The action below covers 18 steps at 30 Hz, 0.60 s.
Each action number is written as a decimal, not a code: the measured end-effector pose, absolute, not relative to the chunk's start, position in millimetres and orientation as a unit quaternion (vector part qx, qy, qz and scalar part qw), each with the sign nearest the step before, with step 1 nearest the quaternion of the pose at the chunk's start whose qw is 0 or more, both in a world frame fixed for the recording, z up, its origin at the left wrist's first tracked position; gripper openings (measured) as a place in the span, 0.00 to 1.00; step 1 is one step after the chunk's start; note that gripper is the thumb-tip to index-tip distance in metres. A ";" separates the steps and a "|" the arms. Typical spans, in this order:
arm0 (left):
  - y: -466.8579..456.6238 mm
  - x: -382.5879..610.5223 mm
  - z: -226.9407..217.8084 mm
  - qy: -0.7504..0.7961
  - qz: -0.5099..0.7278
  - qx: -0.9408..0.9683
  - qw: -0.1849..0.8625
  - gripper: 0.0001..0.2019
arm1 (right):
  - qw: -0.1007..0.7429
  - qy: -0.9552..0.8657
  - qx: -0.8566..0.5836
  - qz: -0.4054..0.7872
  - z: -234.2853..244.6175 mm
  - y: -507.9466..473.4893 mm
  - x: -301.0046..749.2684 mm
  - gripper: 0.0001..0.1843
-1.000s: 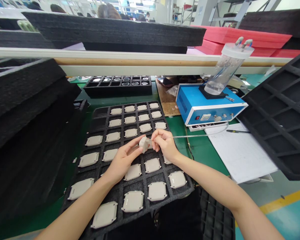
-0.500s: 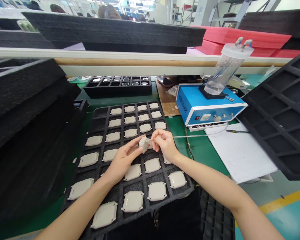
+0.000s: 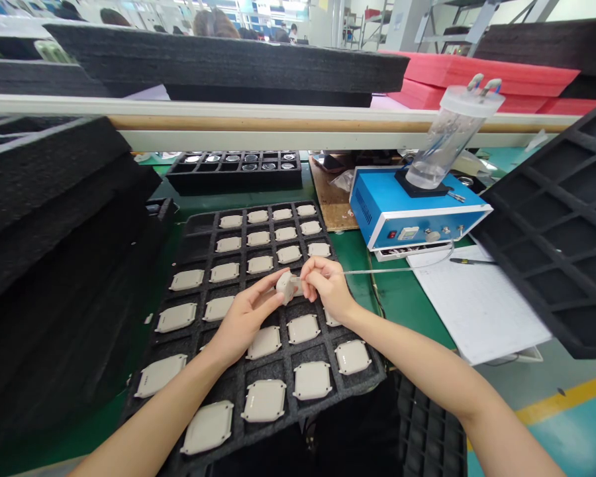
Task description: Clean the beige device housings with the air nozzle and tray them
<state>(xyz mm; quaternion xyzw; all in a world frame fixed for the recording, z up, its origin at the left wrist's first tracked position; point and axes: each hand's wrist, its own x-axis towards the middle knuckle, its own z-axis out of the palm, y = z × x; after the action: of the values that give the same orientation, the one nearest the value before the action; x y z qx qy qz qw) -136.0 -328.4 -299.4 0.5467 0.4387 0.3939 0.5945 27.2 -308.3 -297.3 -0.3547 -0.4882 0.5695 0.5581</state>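
My left hand pinches a beige watch case, tilted up above the black foam tray. In my right hand is the end of a clear tube, its nozzle against or very near the side of the case; the exact contact is too small to make out. That tube runs right to a blue box-shaped machine with knobs and a switch. Below both hands, rows of similar beige watch cases lie in the tray's compartments, several of them partly hidden by my hands and arms.
Stacked black foam trays rise at the left. A clear cylinder stands on the machine. White paper with a pen lies at the right, beside a tilted foam tray. Behind, another tray holds round watch parts.
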 end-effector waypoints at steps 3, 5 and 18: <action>-328.3 -136.0 -299.3 0.442 0.391 0.551 0.590 0.27 | 0.558 -0.490 -0.354 0.568 -296.9 -308.3 27.5 0.04; -328.3 -136.0 -299.2 0.445 0.390 0.554 0.586 0.28 | 0.556 -0.491 -0.356 0.568 -296.5 -308.4 27.7 0.04; -328.8 -135.5 -297.8 0.441 0.396 0.547 0.591 0.27 | 0.561 -0.489 -0.348 0.571 -297.9 -308.5 27.2 0.03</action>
<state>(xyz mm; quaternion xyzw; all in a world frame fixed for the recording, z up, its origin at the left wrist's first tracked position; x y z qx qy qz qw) -135.5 -328.8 -297.8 0.5471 0.4414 0.3965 0.5906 27.2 -308.5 -297.9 -0.3482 -0.4888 0.5706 0.5606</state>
